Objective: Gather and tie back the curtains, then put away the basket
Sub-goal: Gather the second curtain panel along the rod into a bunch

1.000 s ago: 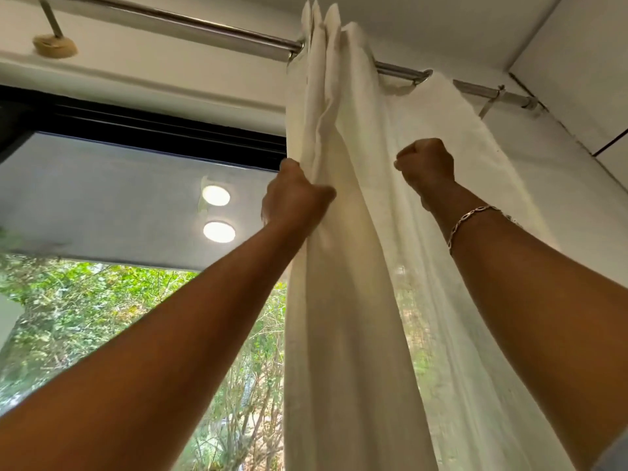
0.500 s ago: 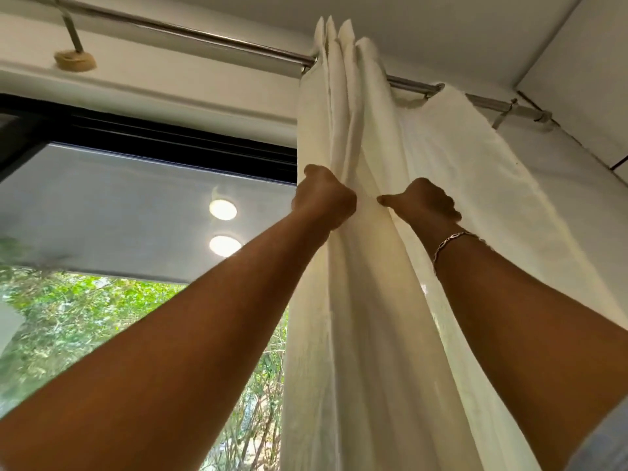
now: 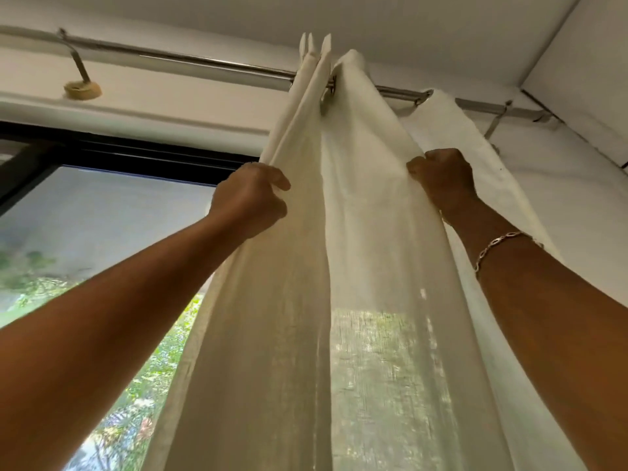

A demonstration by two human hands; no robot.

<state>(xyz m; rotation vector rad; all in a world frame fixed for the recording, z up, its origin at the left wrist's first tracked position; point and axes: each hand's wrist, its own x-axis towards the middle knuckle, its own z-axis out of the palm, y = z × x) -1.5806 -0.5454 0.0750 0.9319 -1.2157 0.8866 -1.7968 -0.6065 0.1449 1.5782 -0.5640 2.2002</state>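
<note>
A cream sheer curtain (image 3: 367, 253) hangs in folds from a metal rod (image 3: 210, 64) near the ceiling. My left hand (image 3: 249, 200) grips the bunched folds at the curtain's left edge, arm raised. My right hand (image 3: 443, 178) grips another fold further right, with a chain bracelet on its wrist. A flat panel of fabric is stretched between the two hands. Neither a basket nor a tie-back is in view.
A rod bracket with a round wooden base (image 3: 82, 90) is fixed to the wall at upper left. The dark window frame (image 3: 136, 158) and the glass with greenery (image 3: 149, 385) lie to the left. A white wall corner (image 3: 577, 79) closes the right.
My hands were close together half a second ago. They have since moved apart, the right one going rightwards with a fold, and the fabric between them has spread out.
</note>
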